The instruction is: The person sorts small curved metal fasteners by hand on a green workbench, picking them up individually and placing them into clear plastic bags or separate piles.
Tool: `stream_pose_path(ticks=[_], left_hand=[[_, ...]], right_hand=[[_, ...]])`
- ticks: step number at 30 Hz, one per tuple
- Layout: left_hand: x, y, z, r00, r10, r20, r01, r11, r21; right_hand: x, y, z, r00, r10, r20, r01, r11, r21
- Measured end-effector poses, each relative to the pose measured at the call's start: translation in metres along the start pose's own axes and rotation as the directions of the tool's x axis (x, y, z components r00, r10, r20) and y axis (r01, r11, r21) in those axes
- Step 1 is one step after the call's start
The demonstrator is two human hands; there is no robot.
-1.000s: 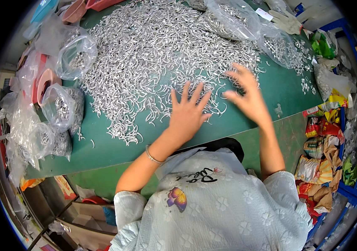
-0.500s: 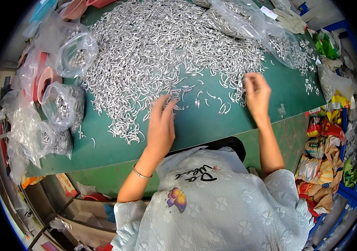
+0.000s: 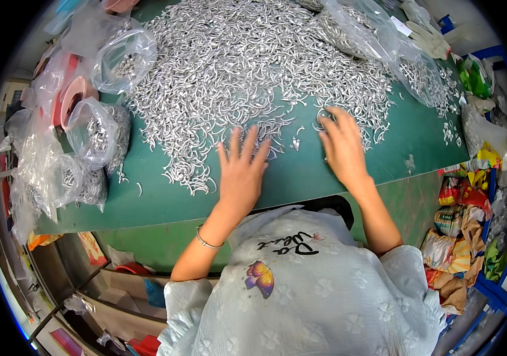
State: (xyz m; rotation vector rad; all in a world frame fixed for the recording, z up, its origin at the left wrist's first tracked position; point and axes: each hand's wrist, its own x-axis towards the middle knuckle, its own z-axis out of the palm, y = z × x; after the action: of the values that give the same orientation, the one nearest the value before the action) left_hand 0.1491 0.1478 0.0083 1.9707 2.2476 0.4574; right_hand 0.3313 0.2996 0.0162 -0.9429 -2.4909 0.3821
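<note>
Your work surface is the green table (image 3: 164, 207). The loose metal pieces (image 3: 206, 77), small, curved and silver, lie in a broad heap over its middle and far part.

Left hand (image 3: 240, 178): palm down, fingers spread apart, at the near edge of the heap, with pieces at the fingertips. A thin bracelet (image 3: 209, 242) circles your wrist.

Right hand (image 3: 344, 151): fingers parted and slightly bent, thumb apart from them, at the near right part of the heap. You cannot tell whether a piece lies beneath the fingers. A few pieces lie on the table between your hands.

Containers, left side: three clear plastic bags stand along the table. The far bag (image 3: 106, 72) has its round mouth toward you and metal parts inside. The middle bag (image 3: 81, 139) and the near bag (image 3: 96, 193) also contain metal parts. A pink basin (image 3: 77, 95) sits tilted beside them; its contents cannot be made out.

Containers, right side: a large clear bag (image 3: 348, 29) full of metal parts lies against the heap's far right edge. Next to it, a second bag (image 3: 411, 74) lies on its side, with parts inside and more scattered just beyond its right edge.
</note>
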Motion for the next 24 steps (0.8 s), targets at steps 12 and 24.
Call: stream_pose_path(ticks=[12,24], left_hand=[[-0.034,-0.005,-0.009,0.996,-0.043,0.074,0.042,0.999,0.019],[-0.056,-0.015,-0.021,0.958,-0.286,-0.007,0.286,0.957,0.057]], right_hand=[[0.005,-0.035,0.017,0.942,-0.221,0.254,0.245,0.967,-0.069],[-0.009,-0.057,0.011,0.898,-0.194,0.396,0.235,0.970,-0.057]])
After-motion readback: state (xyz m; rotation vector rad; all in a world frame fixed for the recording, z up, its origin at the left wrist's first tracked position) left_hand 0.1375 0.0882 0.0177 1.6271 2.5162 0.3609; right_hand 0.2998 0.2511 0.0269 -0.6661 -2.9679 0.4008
